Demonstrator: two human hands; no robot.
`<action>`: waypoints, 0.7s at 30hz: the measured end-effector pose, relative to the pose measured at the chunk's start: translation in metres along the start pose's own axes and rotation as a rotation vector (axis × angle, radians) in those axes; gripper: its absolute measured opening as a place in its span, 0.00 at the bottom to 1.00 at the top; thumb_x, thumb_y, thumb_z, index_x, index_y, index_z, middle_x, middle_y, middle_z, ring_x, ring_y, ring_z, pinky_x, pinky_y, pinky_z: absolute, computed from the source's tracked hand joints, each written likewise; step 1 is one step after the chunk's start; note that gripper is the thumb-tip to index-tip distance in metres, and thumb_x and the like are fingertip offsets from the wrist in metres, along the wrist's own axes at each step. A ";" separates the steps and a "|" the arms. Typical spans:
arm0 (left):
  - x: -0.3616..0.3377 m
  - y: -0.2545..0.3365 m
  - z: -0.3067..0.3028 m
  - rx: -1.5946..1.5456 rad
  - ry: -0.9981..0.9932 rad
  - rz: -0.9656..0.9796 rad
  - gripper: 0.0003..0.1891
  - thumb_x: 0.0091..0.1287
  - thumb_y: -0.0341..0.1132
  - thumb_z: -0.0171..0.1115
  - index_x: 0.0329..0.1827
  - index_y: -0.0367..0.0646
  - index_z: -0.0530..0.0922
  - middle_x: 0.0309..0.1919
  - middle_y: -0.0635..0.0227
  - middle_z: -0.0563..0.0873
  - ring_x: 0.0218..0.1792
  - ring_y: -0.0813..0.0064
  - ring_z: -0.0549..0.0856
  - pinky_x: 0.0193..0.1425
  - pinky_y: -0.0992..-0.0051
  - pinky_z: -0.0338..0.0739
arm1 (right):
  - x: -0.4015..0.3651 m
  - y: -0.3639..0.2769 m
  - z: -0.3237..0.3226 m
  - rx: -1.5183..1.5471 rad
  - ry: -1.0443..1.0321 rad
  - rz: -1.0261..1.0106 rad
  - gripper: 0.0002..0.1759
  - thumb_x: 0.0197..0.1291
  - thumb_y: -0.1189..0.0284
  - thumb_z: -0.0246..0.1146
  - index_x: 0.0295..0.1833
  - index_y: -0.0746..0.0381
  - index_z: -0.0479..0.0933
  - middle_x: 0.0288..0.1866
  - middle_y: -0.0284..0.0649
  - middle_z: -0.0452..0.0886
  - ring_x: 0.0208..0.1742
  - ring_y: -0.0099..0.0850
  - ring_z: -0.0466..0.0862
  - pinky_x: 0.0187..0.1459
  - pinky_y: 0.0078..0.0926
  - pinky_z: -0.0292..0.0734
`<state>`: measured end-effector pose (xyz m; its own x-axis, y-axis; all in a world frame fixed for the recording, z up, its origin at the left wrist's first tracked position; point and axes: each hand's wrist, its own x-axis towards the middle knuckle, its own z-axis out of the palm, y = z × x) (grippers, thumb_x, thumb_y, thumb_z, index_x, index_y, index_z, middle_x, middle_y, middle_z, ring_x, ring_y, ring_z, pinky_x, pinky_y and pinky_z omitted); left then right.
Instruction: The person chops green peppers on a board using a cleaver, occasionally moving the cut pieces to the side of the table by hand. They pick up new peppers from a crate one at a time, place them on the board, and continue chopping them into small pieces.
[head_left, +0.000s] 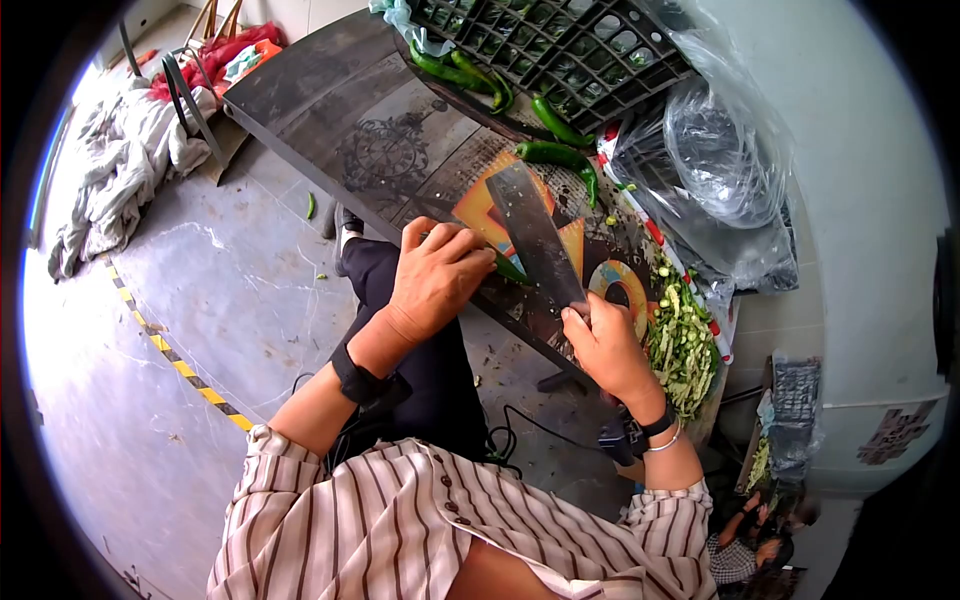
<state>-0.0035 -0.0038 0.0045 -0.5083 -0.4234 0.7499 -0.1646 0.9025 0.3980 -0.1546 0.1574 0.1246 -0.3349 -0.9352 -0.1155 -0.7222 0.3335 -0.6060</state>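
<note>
A green chili pepper (512, 270) is under the fingers of my left hand (437, 273), which are curled round it near the table's front edge. Most of that pepper is hidden by the hand; its exposed end points toward the blade. My right hand (612, 345) grips the handle of a wide cleaver (537, 230), whose blade slants up and away to the left beside the pepper. The handle is covered by my fingers. To the right of my right hand lies a heap of chopped green chili (682, 345). Several whole chilies (560, 155) rest beyond the blade.
A black plastic crate (560, 60) stands at the table's far side. Clear plastic bags (715, 160) are bundled at the right. The dark table (310, 95) has a patterned top. Cloth (130, 160) lies on the floor at left. Another person (745, 540) is at lower right.
</note>
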 end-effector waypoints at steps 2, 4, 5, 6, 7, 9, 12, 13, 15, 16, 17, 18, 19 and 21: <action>0.000 0.001 -0.001 -0.003 -0.001 -0.002 0.10 0.55 0.35 0.71 0.40 0.52 0.85 0.40 0.78 0.82 0.45 0.75 0.78 0.57 0.65 0.64 | 0.004 -0.003 -0.002 -0.042 -0.015 -0.023 0.11 0.67 0.73 0.60 0.36 0.72 0.72 0.24 0.54 0.79 0.24 0.45 0.82 0.27 0.37 0.72; -0.001 0.001 -0.001 -0.006 -0.002 -0.005 0.10 0.55 0.35 0.71 0.40 0.51 0.85 0.40 0.78 0.82 0.46 0.75 0.79 0.57 0.65 0.64 | 0.007 -0.003 -0.003 -0.085 -0.031 -0.047 0.12 0.67 0.73 0.59 0.36 0.72 0.72 0.24 0.55 0.79 0.25 0.48 0.82 0.27 0.38 0.72; -0.001 0.001 -0.001 -0.013 0.001 -0.007 0.10 0.54 0.35 0.71 0.40 0.51 0.85 0.40 0.78 0.82 0.46 0.75 0.79 0.57 0.65 0.64 | 0.009 -0.002 -0.004 -0.109 -0.034 -0.064 0.12 0.67 0.73 0.59 0.36 0.72 0.72 0.24 0.57 0.78 0.26 0.50 0.82 0.27 0.39 0.72; -0.002 0.001 -0.001 -0.022 0.005 -0.008 0.11 0.54 0.34 0.71 0.40 0.51 0.85 0.40 0.78 0.82 0.46 0.75 0.79 0.58 0.65 0.64 | 0.010 -0.001 -0.004 -0.134 -0.036 -0.080 0.11 0.67 0.73 0.59 0.36 0.72 0.72 0.25 0.58 0.78 0.27 0.52 0.82 0.28 0.39 0.72; -0.002 0.001 -0.001 -0.024 0.006 -0.013 0.11 0.54 0.34 0.71 0.40 0.51 0.85 0.40 0.78 0.82 0.46 0.75 0.79 0.58 0.65 0.64 | 0.011 -0.003 -0.005 -0.137 -0.040 -0.078 0.11 0.67 0.73 0.59 0.36 0.72 0.72 0.25 0.58 0.78 0.27 0.52 0.82 0.28 0.39 0.72; -0.002 0.001 -0.001 -0.030 0.001 -0.017 0.11 0.53 0.34 0.71 0.40 0.51 0.85 0.41 0.78 0.82 0.46 0.75 0.79 0.58 0.65 0.64 | 0.012 -0.006 -0.006 -0.105 -0.067 -0.035 0.11 0.66 0.73 0.59 0.36 0.72 0.72 0.25 0.58 0.77 0.28 0.53 0.82 0.28 0.39 0.72; -0.003 0.001 0.000 -0.038 0.005 -0.025 0.11 0.54 0.34 0.71 0.40 0.51 0.85 0.41 0.77 0.82 0.46 0.75 0.79 0.59 0.65 0.64 | 0.013 -0.004 -0.007 -0.096 -0.084 -0.049 0.11 0.66 0.73 0.59 0.36 0.71 0.72 0.25 0.58 0.77 0.27 0.54 0.81 0.28 0.40 0.72; -0.003 0.001 -0.001 -0.040 0.005 -0.029 0.11 0.54 0.34 0.71 0.40 0.51 0.85 0.41 0.77 0.82 0.46 0.75 0.79 0.59 0.65 0.64 | 0.013 -0.004 -0.007 -0.098 -0.087 -0.047 0.11 0.66 0.73 0.59 0.36 0.71 0.72 0.25 0.58 0.77 0.27 0.54 0.81 0.28 0.40 0.72; -0.003 0.002 -0.001 -0.040 -0.002 -0.035 0.11 0.54 0.34 0.71 0.40 0.51 0.85 0.41 0.77 0.81 0.46 0.74 0.79 0.59 0.65 0.64 | 0.014 -0.005 -0.008 -0.116 -0.103 -0.036 0.11 0.66 0.72 0.59 0.36 0.71 0.72 0.25 0.57 0.77 0.27 0.54 0.81 0.28 0.40 0.71; -0.003 0.002 -0.002 -0.042 -0.002 -0.038 0.11 0.54 0.34 0.71 0.40 0.51 0.85 0.41 0.77 0.81 0.46 0.74 0.79 0.59 0.65 0.64 | 0.014 -0.006 -0.008 -0.118 -0.106 -0.035 0.11 0.66 0.72 0.59 0.36 0.71 0.72 0.25 0.57 0.77 0.27 0.54 0.81 0.28 0.40 0.71; -0.003 0.002 -0.002 -0.043 -0.005 -0.038 0.10 0.54 0.34 0.71 0.40 0.51 0.85 0.41 0.77 0.81 0.47 0.74 0.79 0.60 0.64 0.64 | 0.015 -0.006 -0.008 -0.126 -0.114 -0.021 0.11 0.66 0.72 0.59 0.36 0.71 0.72 0.25 0.57 0.77 0.27 0.54 0.81 0.28 0.40 0.71; -0.003 0.002 -0.002 -0.043 -0.009 -0.038 0.10 0.54 0.34 0.71 0.40 0.51 0.85 0.41 0.77 0.81 0.47 0.74 0.79 0.60 0.64 0.64 | 0.015 -0.007 -0.008 -0.135 -0.122 -0.007 0.11 0.66 0.72 0.59 0.36 0.71 0.71 0.25 0.58 0.77 0.27 0.54 0.81 0.29 0.40 0.72; -0.003 0.002 -0.003 -0.043 -0.008 -0.041 0.10 0.54 0.34 0.71 0.40 0.51 0.85 0.41 0.77 0.81 0.47 0.74 0.79 0.60 0.64 0.64 | 0.015 -0.008 -0.007 -0.136 -0.125 -0.007 0.11 0.66 0.72 0.59 0.36 0.71 0.71 0.25 0.58 0.77 0.27 0.54 0.81 0.29 0.40 0.72; -0.003 0.003 -0.003 -0.053 -0.029 -0.049 0.09 0.55 0.34 0.70 0.39 0.52 0.84 0.41 0.78 0.81 0.47 0.74 0.79 0.61 0.64 0.63 | 0.016 -0.008 -0.007 -0.132 -0.119 -0.009 0.11 0.66 0.72 0.58 0.36 0.72 0.71 0.26 0.58 0.78 0.28 0.53 0.81 0.30 0.40 0.72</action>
<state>0.0000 -0.0004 0.0049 -0.5253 -0.4639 0.7133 -0.1452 0.8749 0.4621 -0.1578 0.1408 0.1331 -0.2597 -0.9430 -0.2081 -0.8004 0.3307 -0.4999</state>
